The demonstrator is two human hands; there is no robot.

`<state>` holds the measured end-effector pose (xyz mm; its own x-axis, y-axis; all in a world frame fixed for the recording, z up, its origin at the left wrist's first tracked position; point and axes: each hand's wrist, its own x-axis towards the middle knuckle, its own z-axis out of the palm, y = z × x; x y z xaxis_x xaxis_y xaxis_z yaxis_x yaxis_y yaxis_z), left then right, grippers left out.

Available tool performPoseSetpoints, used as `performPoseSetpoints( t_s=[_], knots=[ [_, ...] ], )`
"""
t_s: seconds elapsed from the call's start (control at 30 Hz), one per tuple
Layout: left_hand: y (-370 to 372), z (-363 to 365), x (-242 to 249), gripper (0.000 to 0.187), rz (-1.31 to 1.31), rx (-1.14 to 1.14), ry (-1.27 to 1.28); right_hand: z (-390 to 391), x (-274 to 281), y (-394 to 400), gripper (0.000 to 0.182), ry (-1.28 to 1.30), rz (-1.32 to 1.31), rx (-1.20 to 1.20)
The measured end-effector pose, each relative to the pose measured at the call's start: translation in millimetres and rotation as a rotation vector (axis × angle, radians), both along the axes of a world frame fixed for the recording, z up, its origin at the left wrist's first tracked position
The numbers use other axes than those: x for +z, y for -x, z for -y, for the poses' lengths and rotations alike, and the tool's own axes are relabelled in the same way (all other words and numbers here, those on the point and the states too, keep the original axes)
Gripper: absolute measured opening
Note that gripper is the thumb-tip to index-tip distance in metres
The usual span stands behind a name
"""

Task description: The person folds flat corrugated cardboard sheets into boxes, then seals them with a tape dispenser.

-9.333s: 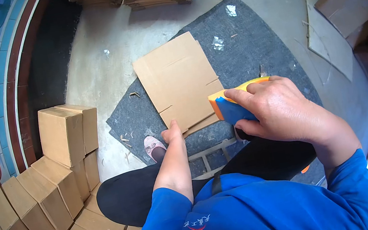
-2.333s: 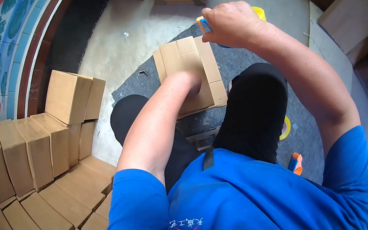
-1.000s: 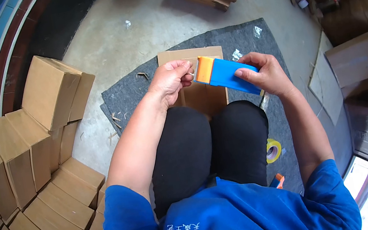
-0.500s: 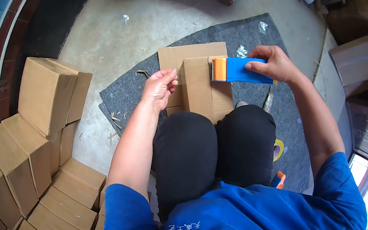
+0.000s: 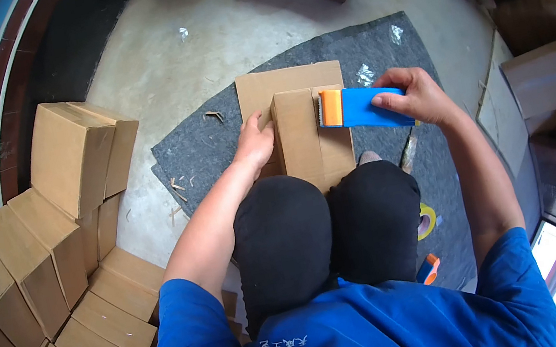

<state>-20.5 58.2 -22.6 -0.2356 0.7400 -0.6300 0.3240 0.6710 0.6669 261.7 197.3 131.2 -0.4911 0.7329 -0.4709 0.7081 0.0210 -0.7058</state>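
From the head-worn camera, looking down: a seated person in blue has a narrow cardboard box (image 5: 299,132) just beyond their knees, with a flat cardboard sheet (image 5: 252,89) beside and behind it, above a dark gray mat (image 5: 205,141). The left hand (image 5: 255,143) lies against the box's left side, fingers slightly spread, their tips partly hidden. The right hand (image 5: 416,95) pinches a blue-and-orange tape dispenser (image 5: 372,106) between thumb and fingers, its toothed edge over the box's right half; whether it touches cannot be told. A yellow tape roll (image 5: 427,220) lies right of the knees. Stacked boxes (image 5: 68,162) fill the left.

The step in hand appears to be taping the box. The next move seems to call for a steadying left hand and the dispenser kept level and lined up with the seam.
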Motion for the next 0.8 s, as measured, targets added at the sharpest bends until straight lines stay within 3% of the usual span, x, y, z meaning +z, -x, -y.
performPoseSetpoints(
  t_s=[0.07,0.13,0.17,0.23,0.27,0.3,0.37,0.43,0.5,0.8],
  knots=[
    [-1,-8,4,0.054,0.009,0.04,-0.148,-2,1,1,0.038,0.003,0.003,0.015],
    [1,-13,7,0.052,0.013,-0.17,-0.157,-3,0,0,0.038,-0.006,0.003,0.017],
    [-4,-7,9,0.05,-0.307,-0.247,-0.109,-3,-1,-1,0.038,-0.012,0.005,0.021],
    [0,-14,14,0.047,-0.472,-0.159,-0.403,-4,-4,-2,0.039,-0.038,-0.009,0.038],
    [1,-25,15,0.035,-0.381,-0.032,-0.607,-2,-5,-4,0.039,-0.06,-0.018,0.053],
    [0,-36,27,0.035,-0.375,-0.042,-0.605,-1,-3,-4,0.039,-0.056,-0.015,0.042],
    [-4,-58,49,0.026,-0.294,-0.359,-0.759,-2,4,0,0.042,-0.023,0.038,0.056],
    [-13,-75,46,0.024,-0.268,-0.363,-0.737,-2,-1,-2,0.043,-0.037,0.018,0.058],
    [-16,-92,45,0.028,0.139,-0.379,-0.286,-3,-3,-4,0.043,-0.046,-0.003,0.049],
    [-21,-97,47,0.024,0.201,-0.228,-0.148,-16,-2,-44,0.044,0.027,-0.012,0.07]
  ],
)
